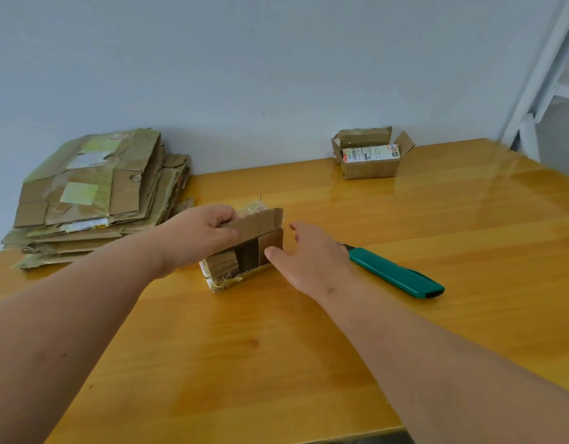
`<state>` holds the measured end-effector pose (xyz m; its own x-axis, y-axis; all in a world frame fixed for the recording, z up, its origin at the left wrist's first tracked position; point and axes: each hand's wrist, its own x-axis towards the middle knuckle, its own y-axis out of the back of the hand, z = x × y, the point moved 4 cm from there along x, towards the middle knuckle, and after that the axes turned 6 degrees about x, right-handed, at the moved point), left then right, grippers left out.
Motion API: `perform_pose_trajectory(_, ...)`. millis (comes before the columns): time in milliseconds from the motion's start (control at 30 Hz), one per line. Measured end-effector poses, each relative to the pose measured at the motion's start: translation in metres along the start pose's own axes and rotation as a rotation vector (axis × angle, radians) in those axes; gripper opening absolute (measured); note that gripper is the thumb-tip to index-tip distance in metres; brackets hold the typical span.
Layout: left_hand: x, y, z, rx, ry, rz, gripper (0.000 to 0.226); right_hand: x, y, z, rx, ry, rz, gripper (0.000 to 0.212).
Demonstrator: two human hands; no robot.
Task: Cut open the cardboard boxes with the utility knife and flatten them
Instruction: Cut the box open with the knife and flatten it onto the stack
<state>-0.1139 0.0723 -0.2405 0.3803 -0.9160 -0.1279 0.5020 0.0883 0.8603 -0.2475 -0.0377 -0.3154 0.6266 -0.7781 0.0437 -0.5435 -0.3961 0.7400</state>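
A small brown cardboard box (244, 248) is set at the middle of the worktop, its top opened, one long flap raised and the inner flaps folded down; frayed tape is seen along its near edge. A green utility knife (395, 273) is laid flat just to its right, blade end pointed toward the box. A second small box (369, 157), flaps open, is placed near the far wall. Flattened boxes (94, 200) are stacked at far left.

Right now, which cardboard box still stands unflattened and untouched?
The labelled box at the table's far edge near the wall, flaps open; the other box is held by the left hand.
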Motion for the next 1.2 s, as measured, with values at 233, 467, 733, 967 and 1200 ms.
perform_pose_trajectory(233,0.005,0.001,-0.003,0.032,-0.009,0.0,0.011,0.006,-0.013,-0.02,0.101,0.002,0.109,0.049)
perform_pose_trajectory(467,0.001,0.001,-0.012,0.097,-0.027,0.191,0.013,0.009,-0.001,0.0,0.478,-0.081,0.048,0.04)
perform_pose_trajectory(733,-0.008,-0.007,-0.04,0.366,0.103,0.513,0.077,0.003,0.005,0.003,0.856,-0.284,-0.051,0.031)
perform_pose_trajectory(967,-0.005,-0.023,-0.047,0.434,0.207,0.481,0.079,0.002,-0.004,0.007,1.161,-0.402,-0.127,0.041)
perform_pose_trajectory(1200,-0.007,-0.023,-0.052,0.331,0.048,0.255,0.068,-0.001,0.006,0.014,1.178,-0.398,-0.226,0.05)
